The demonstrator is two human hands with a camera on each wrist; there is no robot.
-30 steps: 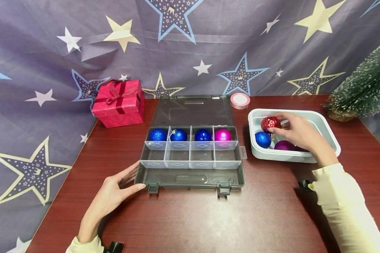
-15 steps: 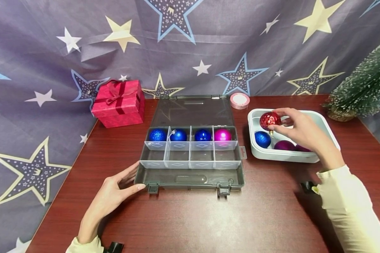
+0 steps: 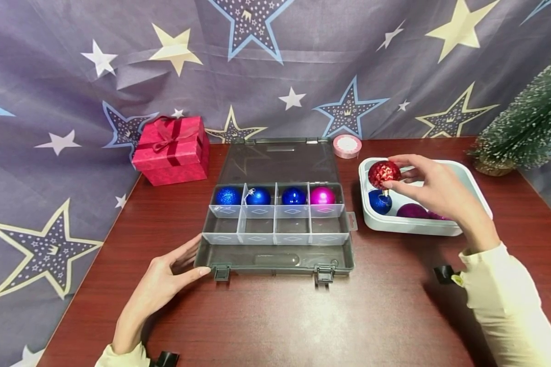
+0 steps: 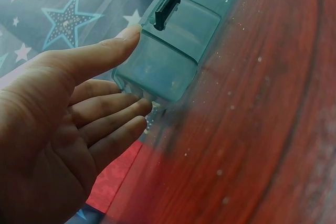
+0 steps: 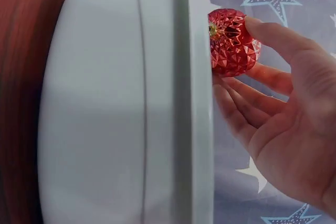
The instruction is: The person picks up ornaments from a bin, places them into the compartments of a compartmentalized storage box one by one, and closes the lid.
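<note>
Between the thumb and fingers of my right hand (image 3: 436, 186) is a red faceted Christmas ball (image 3: 384, 175), held over the left part of a white tub (image 3: 413, 227). Its gold cap points down in the head view. Inside the tub lie a blue glitter ball (image 3: 379, 202) and purple balls (image 3: 412, 211). My left hand (image 3: 158, 280) touches the front left corner of a smoky plastic divider box (image 3: 275, 262), its fingers fairly straight in the left wrist view. The box's lid is laid back. Its rear row holds blue balls (image 3: 294, 196) and a pink ball (image 3: 323, 196).
A red gift box (image 3: 171, 150) stands at the back left. Behind the tub's left end lies a pink ribbon roll (image 3: 347, 146). A small frosted Christmas tree (image 3: 525, 120) stands at the back right, and a starry cloth (image 3: 275, 76) hangs behind the table.
My right hand has raised the red Christmas ball from among the others in the tub and moved it slightly left. The left hand and divider box stay where they were.
</note>
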